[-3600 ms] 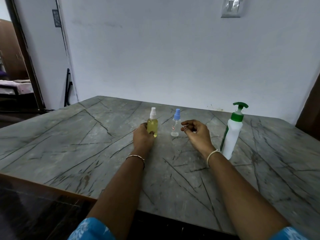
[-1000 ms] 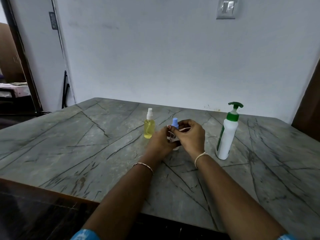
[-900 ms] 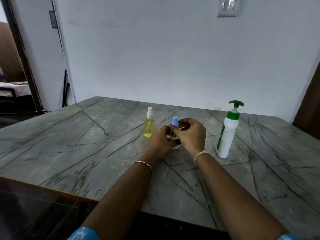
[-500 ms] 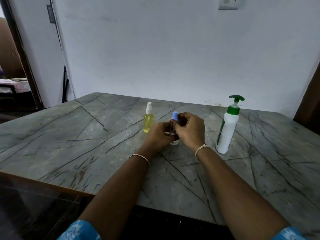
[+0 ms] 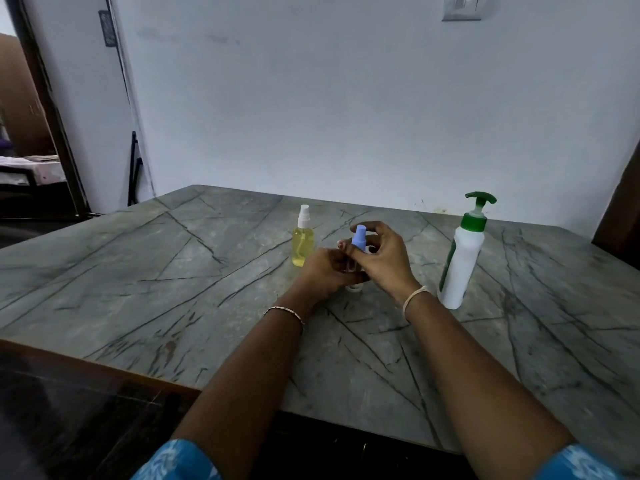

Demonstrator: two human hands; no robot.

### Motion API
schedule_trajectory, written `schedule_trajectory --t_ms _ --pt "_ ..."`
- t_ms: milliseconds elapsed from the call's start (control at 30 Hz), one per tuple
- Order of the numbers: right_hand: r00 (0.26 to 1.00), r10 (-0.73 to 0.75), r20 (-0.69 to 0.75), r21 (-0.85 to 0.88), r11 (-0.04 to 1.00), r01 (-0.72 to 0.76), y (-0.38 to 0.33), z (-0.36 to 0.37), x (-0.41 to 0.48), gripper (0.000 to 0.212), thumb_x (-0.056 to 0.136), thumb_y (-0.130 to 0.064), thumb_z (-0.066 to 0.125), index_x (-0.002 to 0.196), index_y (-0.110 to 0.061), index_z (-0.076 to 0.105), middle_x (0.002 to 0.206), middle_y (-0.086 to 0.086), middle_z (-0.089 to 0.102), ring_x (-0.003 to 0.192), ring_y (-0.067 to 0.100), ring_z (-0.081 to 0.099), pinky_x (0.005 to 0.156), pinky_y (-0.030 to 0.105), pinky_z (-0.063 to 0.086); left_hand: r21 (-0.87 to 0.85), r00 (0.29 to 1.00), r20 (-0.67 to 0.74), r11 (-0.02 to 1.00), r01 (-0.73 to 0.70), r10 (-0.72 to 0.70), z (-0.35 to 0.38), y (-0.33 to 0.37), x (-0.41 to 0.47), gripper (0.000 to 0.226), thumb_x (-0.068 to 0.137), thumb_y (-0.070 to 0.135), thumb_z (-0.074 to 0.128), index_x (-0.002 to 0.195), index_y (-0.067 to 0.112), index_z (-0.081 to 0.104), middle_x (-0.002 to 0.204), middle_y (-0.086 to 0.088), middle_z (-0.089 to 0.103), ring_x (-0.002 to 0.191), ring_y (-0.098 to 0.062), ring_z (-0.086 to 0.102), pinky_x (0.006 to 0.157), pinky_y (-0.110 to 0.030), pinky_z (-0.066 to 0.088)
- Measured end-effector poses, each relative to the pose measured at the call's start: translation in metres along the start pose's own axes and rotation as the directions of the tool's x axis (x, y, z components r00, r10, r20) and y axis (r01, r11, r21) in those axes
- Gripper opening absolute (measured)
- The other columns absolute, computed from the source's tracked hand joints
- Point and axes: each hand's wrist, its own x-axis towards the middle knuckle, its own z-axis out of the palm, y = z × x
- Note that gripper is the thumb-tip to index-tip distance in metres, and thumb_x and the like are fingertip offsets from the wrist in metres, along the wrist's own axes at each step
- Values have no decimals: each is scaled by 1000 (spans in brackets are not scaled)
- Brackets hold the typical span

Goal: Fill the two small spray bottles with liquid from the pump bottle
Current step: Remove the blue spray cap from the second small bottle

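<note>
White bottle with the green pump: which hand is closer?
Right. The right hand is beside the white plastic green-pump bottle, not touching; the left hand is farther, holding the small blue-capped spray bottle.

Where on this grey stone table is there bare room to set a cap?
Bare: grey stone table left of the yellow-filled spray bottle, and right of the white green-topped pump bottle. Crowded: between them, where left hand and right hand grip the blue-capped clear bottle.
</note>
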Motion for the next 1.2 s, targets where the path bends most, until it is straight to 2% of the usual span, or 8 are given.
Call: schedule_trajectory --t_ms 100,167,333,500,633,733,1000,1200 --pt "1000 22 4 25 999 -22 0 -9 1 42 69 -26 85 104 -13 66 95 -3 68 89 9 63 74 20 49 -22 1000 -9 999 28 -29 1 -3 3 35 69 16 84 98 4 70 93 -11 73 84 -17 67 87 -32 55" --pt "1000 20 4 61 998 -21 -2 -17 0 34 68 -21 86 96 -13 67 87 -6 67 82 6 61 69 15 46 -27 999 -5 999 45 -45 1 -4 3 35 68 18 85 96 4 71 94 -13 73 84 -17 67 89 -36 55" --pt "993 85 80 204 974 -100 -8 -17 -3 25 80 -4 73 101 -15 64 89 -2 71 85 10 67 78 25 54 -33 998 3 998 59 -59 0 -3 3 37 69 21 85 100 7 71 95 -8 73 87 -16 69 87 -30 55" --pt "992 26 125 122 992 -41 -10 -1 -6 29 84 -18 72 112 -18 63 100 -3 69 101 10 62 80 23 53 19 1000 20 1000 -3 2 -2 1 0 36 75 11 78 109 4 67 94 -6 71 82 -12 65 76 -19 52" --pt "997 54 55 43 997 -56 -2 -12 -2 42 76 -28 80 113 -18 61 100 -2 66 91 11 61 72 20 49 11 999 18 999 34 -34 0 -3 3 41 71 21 83 107 9 68 100 -6 73 93 -18 68 89 -33 55" --pt "997 53 63 72 996 -58 -2 -23 -1 38 74 -20 81 107 -12 63 92 -1 64 81 10 58 66 12 48 27 998 17 998 59 -59 1 -3 4 42 69 26 84 106 13 67 103 -4 73 96 -16 68 90 -30 54" --pt "994 -34 104 70 997 27 -11 -20 0 27 81 -15 75 107 -12 70 97 -2 71 81 -5 62 73 6 46 16 997 25 997 72 -72 0 -3 5 45 69 26 84 109 11 67 103 -4 72 95 -15 68 90 -27 53" --pt "986 -23 165 116 993 4 -15 -27 0 32 84 -13 72 114 -20 64 102 0 71 96 6 65 79 15 47 33 997 27 997 76 -76 1 -5 7 45 69 28 84 107 11 68 101 -5 72 95 -17 68 92 -35 54"
